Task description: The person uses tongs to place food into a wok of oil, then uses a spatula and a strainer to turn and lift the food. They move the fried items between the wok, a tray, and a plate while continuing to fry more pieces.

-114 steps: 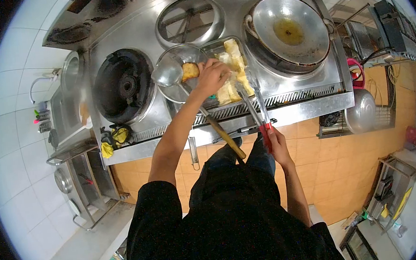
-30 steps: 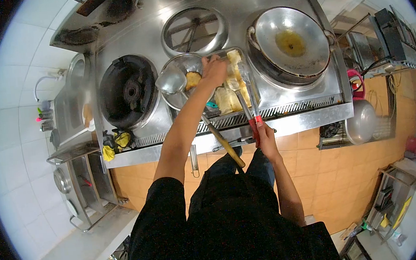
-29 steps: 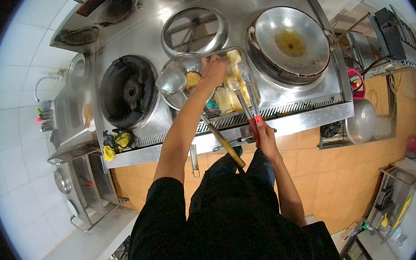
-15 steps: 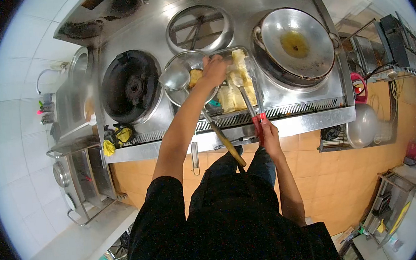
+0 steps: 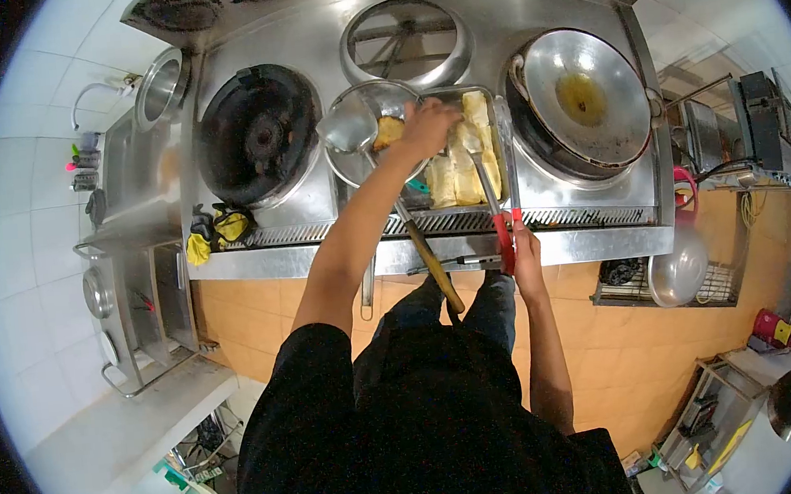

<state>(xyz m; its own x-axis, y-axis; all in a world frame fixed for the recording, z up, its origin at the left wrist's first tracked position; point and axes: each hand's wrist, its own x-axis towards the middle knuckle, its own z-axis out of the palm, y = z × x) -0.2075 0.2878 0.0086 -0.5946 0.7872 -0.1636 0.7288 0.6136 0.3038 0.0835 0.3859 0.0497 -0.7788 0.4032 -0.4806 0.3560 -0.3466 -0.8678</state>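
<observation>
My left hand (image 5: 430, 129) reaches over the left part of a metal tray (image 5: 497, 111) holding pale yellow food pieces (image 5: 467, 180). Its fingers are blurred, and I cannot make out whether anything is between them. Beside the tray is a round strainer (image 5: 344, 169) with a browned piece (image 5: 389, 132) in it. A ladle (image 5: 347, 127) rests over the strainer, its long handle pointing toward me. My right hand (image 5: 527, 259) is closed on the red handles of metal tongs (image 5: 487, 182), whose tips lie over the food in the tray.
A wok with some oil (image 5: 588, 80) sits at the right. At the left is a blackened burner cover (image 5: 261, 136), with a yellow and black cloth (image 5: 229, 226) near the stove's front edge. Behind the tray stands an open burner ring (image 5: 357, 76).
The head view has shifted, so the stove sits further right in the picture. My left fingers extend a little further over the tray. The tongs stay in my right hand.
</observation>
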